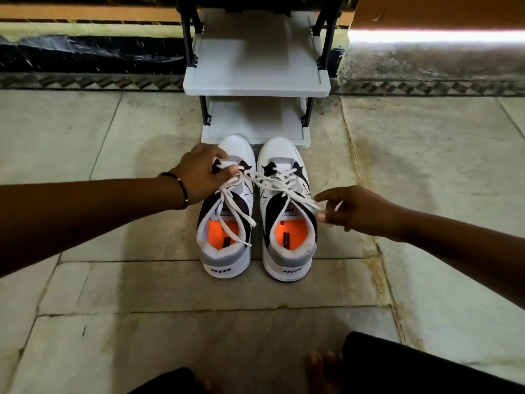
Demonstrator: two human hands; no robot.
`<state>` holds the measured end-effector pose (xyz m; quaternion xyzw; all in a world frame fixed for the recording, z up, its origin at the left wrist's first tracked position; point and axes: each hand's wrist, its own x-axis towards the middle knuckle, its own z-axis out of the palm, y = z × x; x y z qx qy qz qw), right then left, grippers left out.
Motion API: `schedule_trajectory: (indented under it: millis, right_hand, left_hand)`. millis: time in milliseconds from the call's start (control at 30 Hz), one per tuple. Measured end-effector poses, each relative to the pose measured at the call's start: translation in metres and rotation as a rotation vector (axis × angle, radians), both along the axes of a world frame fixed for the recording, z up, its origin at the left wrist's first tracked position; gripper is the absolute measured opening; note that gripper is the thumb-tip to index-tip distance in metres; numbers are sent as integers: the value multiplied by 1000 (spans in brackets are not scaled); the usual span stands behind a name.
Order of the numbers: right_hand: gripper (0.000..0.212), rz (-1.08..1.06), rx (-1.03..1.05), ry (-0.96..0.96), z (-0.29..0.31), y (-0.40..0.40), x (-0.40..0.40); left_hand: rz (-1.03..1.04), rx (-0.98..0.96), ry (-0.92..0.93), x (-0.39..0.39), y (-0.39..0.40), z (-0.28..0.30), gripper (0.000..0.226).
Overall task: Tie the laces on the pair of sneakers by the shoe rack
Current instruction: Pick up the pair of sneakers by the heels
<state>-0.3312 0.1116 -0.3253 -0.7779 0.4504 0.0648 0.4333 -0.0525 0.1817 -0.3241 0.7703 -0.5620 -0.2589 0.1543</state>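
**Laces in hand, no knot yet**

On the stone floor, just before the grey rack, we have the two sneakers side by side, toes toward the rack and heels toward us. The rack's two shelves that we can see hold nothing. The left sneaker and the right sneaker sit close together without quite touching, orange insoles showing in both.

Our arms reach in from either side. Our left hand rests over the upper eyelets of the left sneaker, fingers closed on lace there. Our right hand hangs beside the right sneaker's collar, thumb and forefinger pinched on the end of a lace that runs slantwise from the left hand across the top of the right sneaker; the other fingers are loosely curled.

Two more loose lace ends trail down over the left sneaker's opening. Which strand belongs to which shoe we cannot fully tell where they cross.

We judge this to be the very start: the ends are being gathered and pulled out, and neither shoe is tied. Next, we think, comes sorting out one shoe's two ends, drawing them snug, crossing them for the first knot, then the bow.
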Motion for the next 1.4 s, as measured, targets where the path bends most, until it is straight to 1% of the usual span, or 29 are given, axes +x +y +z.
schedule_trajectory:
  millis: [67,100,133,167,200,233,267,300,333,400,433,467,533,567,633,700,800,867,967,1000,1100,1167,1233,1267,1333,1400]
  right_hand:
    - [61,-50,22,-17,-6,4,-1]
    - [64,-70,42,-25,-9,7,1]
    - [64,-92,78,-51,-12,10,3]
    - [59,-111,135,-85,-15,12,6]
    - [49,-126,191,-120,-18,15,10]
    - [49,-146,219,-148,-22,18,14]
    - [49,-181,210,-180,-27,20,18]
    - [49,-235,175,-212,-33,23,23]
    - [46,-300,140,-251,-38,25,29]
    - [34,-428,110,-319,-45,30,43]
    - [34,-474,96,-327,-48,33,49]
    - [40,-504,65,-326,-50,37,52]
    - [61,-561,17,-288,-59,40,55]
    - [66,-582,12,-277,-62,41,55]
    - [70,-595,36,-298,-66,45,55]
    - [72,-600,63,-297,-66,47,57]
    - [67,-590,66,-265,-59,47,61]
    - [67,-548,86,-209,-54,43,64]
    - [70,-484,105,-145,-48,40,63]
    - [71,-473,118,-139,-44,39,63]
    - [70,-513,200,-173,-28,37,63]
    - [59,-630,265,-191,-14,36,65]
    - [51,-716,283,-194,7,40,64]
    - [51,-728,283,-186,19,44,63]
    - [55,-738,286,-185,55,54,60]
    - [57,-760,285,-210,94,61,56]
  left_hand:
    - [111,84,-18,8,12,-6,77]
    - [165,136,16,10,19,-13,90]
    - [199,186,98,10,26,-18,99]
    - [217,222,205,8,33,-21,105]
    - [200,221,335,7,39,-28,99]
    - [170,196,430,1,45,-33,71]
    - [113,174,480,-6,51,-34,34]
    - [74,134,512,-11,55,-37,17]
    - [36,96,529,-13,58,-41,24]
    - [-77,43,435,-18,62,-47,51]
    - [-96,11,422,-17,64,-54,63]
    - [-64,-13,430,-18,66,-58,71]
    - [22,-30,480,-21,69,-66,77]
    - [42,-35,510,-24,71,-68,77]
    - [70,-27,538,-26,74,-67,80]
    - [48,38,486,-27,71,-61,85]
    - [-18,91,436,-29,66,-49,77]
    - [-17,140,395,-32,61,-45,76]
    - [68,262,429,-36,57,-45,91]
    - [85,285,447,-35,56,-42,93]
    - [139,340,470,-29,56,-25,83]
    - [278,348,485,-30,56,-4,69]
    - [390,266,534,-38,56,22,54]
    - [425,232,559,-43,57,38,49]
    - [473,206,631,-53,64,73,45]
    - [484,230,579,-57,73,109,50]
